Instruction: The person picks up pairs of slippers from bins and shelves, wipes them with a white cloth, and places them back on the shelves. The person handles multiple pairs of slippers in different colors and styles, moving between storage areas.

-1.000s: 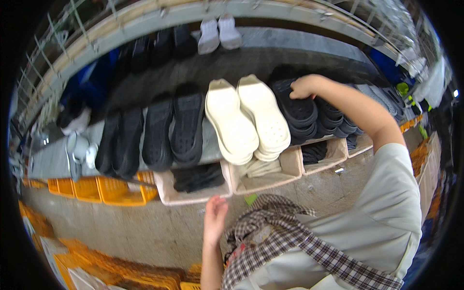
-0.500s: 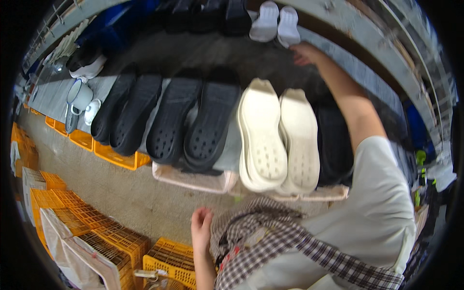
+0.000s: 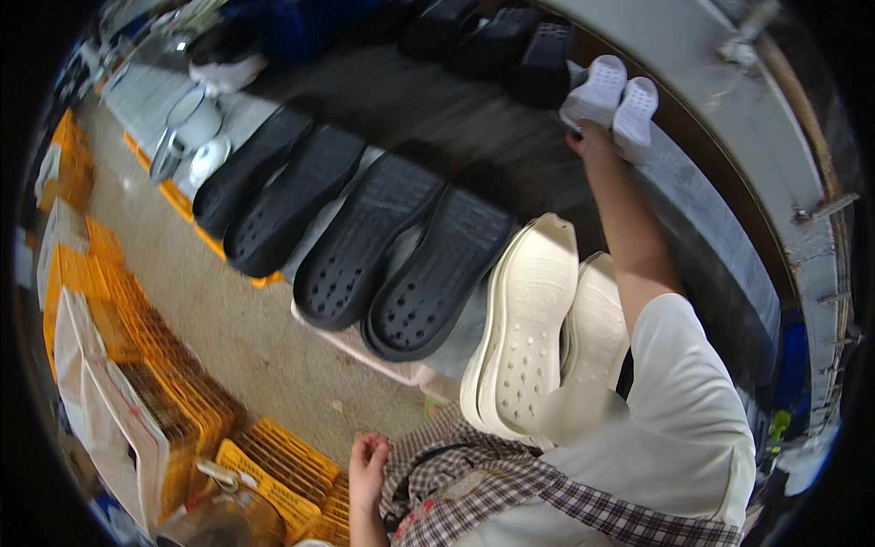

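Observation:
At the far side of the dark bench, my right hand [image 3: 592, 139] reaches the near end of a small white shoe sole [image 3: 599, 87]. Its fingers are mostly hidden, so I cannot tell whether they grip it. A second white sole [image 3: 636, 114] lies just to the right. My left hand [image 3: 368, 463] hangs low beside my checked apron, fingers loosely curled and holding nothing. Under my right arm are stacked cream soles [image 3: 530, 328], with another cream sole [image 3: 597, 333] beside them, partly covered by my sleeve. Large black soles [image 3: 410, 242] line the near edge to the left.
More black soles [image 3: 545, 59] stand along the back, under a grey metal frame [image 3: 674, 55]. An enamel mug [image 3: 193, 118] and a white lid [image 3: 210, 161] sit at the bench's left end. Orange crates [image 3: 273, 469] are stacked on the floor at lower left.
My view has turned, so the bench now slants down to the right. My right hand has moved from beside the right white sole to the near end of the left one.

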Demonstrator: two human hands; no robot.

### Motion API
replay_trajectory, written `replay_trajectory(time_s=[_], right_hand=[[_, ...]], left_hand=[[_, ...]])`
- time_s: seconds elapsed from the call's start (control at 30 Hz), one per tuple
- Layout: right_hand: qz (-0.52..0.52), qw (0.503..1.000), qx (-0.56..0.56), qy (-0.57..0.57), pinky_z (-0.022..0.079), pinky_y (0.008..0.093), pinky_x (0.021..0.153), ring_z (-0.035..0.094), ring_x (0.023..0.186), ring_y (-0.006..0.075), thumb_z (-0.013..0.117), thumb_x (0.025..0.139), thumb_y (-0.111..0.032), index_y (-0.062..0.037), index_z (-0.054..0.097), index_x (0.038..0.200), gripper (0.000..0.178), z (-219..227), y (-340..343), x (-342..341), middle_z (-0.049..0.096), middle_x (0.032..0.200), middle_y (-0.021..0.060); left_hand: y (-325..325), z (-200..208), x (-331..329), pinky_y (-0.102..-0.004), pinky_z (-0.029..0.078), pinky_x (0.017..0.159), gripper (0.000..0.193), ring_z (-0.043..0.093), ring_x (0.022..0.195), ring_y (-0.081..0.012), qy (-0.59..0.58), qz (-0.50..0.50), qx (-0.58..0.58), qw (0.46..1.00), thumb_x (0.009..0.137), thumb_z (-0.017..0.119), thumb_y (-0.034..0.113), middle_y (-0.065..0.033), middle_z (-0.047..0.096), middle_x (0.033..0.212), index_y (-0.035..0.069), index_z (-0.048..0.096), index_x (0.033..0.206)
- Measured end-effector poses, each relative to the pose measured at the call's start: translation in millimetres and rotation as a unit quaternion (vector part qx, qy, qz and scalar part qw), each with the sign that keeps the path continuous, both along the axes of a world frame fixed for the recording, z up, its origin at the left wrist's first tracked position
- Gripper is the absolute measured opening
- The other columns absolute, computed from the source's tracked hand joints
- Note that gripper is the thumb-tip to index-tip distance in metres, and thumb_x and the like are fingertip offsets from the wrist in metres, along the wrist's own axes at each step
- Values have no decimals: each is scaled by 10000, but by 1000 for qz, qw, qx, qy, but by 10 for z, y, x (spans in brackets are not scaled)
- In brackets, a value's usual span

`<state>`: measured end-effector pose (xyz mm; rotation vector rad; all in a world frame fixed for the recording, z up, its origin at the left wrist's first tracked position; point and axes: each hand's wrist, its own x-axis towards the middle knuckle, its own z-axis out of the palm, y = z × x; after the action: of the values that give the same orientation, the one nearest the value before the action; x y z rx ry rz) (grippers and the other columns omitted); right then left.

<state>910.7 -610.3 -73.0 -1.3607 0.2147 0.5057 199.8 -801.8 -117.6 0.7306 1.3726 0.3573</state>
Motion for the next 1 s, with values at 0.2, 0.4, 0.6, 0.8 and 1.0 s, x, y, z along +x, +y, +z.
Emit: replay_trajectory(time_s=[0.2,0.4,0.6,0.8,1.0], right_hand=[[33,995,93,3,506,442,728,447,959,316,539,856,-127,-78,461,1166,324,453,-548,-42,399,1149,172],[144,985,86,30,520,394,783,517,1020,325,337,953,-114,41,469,1215,332,1625,-1552,-1321,501,1189,217],[276,942,159,105,538,381,819,530,1031,331,369,913,-56,152,298,1289,435,2286,-2465,-3664,421,1223,325],[461,869,151,95,578,425,779,578,1034,336,526,764,-28,69,364,1317,585,2171,-2898,-5392,531,1155,245],[623,669,-22,-405,288,407,1088,349,1299,293,551,819,-97,36,157,1444,751,1176,-2719,-6733,340,1390,200]], left_hand=[[34,-181,-204,-269,452,819,276,569,944,-143,-44,-54,85,994,920,585,137,-41,604,1027,27,517,1164],[233,-254,-553,-262,466,853,295,561,960,-134,-105,-81,117,984,915,581,94,-79,600,1065,-7,513,1183],[402,-111,-1073,-274,466,861,349,570,996,-160,-122,-116,186,968,895,613,124,-94,598,1099,-2,504,1201],[429,566,-1385,-330,434,949,551,470,1202,-227,-260,-85,274,922,899,614,164,-155,411,1373,24,357,1366],[333,1018,-1446,-421,294,1082,586,338,1323,-274,-425,122,229,867,991,414,367,-161,350,1427,21,224,1424]])
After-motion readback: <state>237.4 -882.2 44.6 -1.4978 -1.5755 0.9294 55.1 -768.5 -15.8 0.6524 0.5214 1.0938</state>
